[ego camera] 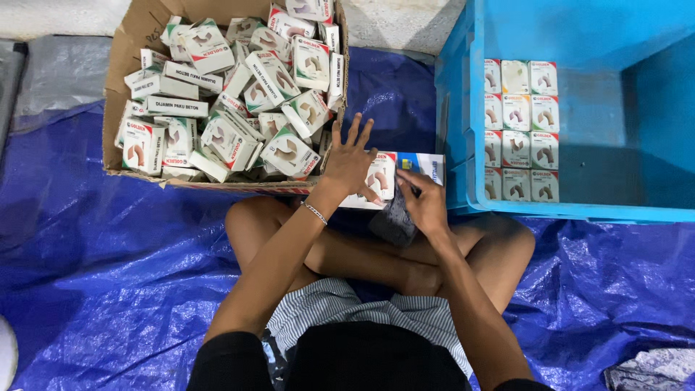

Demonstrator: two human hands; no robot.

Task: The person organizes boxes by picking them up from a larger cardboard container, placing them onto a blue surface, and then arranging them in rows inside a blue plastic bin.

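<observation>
Our left hand [350, 161] lies flat on a small white box [381, 174], fingers spread wide. The box sits under our palm, between the cardboard box [137, 29] and blue crate [463, 108]. Our right hand [426, 205] pinches a dark packet [392, 223].

even overhead light, soft shadows inside the blue crate [463, 108], slight motion blur

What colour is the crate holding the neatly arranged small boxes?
Bright blue crate, seen in the head view.
</observation>
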